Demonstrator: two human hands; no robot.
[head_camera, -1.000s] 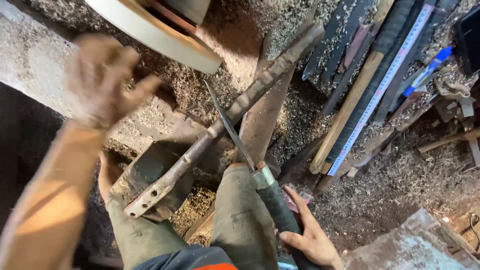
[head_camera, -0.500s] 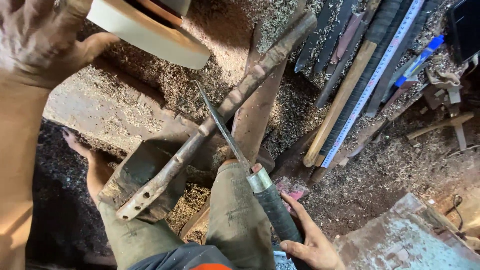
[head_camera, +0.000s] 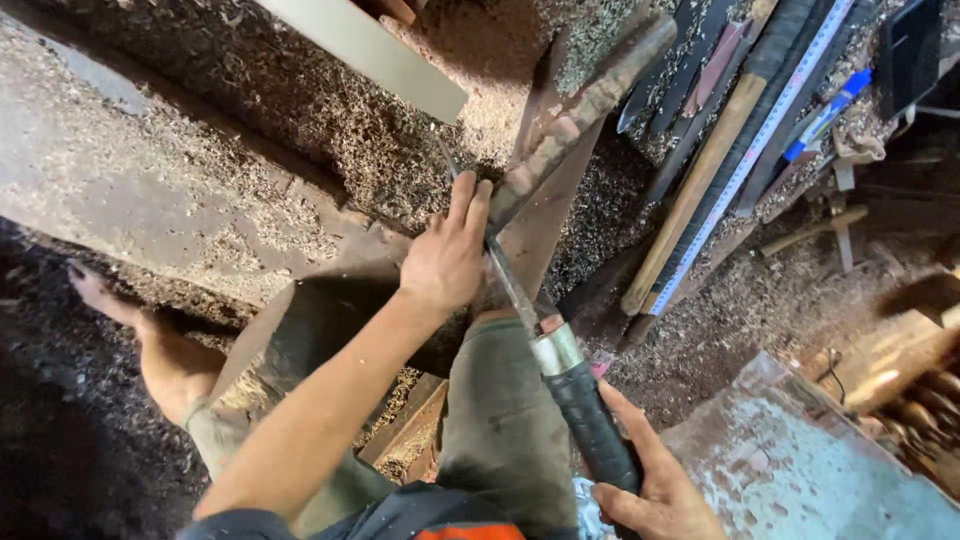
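R hand (head_camera: 655, 495) grip tight on file (head_camera: 560, 370) handle; L hand (head_camera: 447, 262) fingers press wood piece (head_camera: 575, 110).

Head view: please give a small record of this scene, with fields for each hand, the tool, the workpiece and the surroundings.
left hand: fingertips pressing on the blade near the wooden piece
right hand: gripping the black handle
tool: long narrow blade, metal collar, black handle
workpiece: rough wooden piece, propped at a slant
surroundings: wood shavings, tape measure, wooden stick, bare foot
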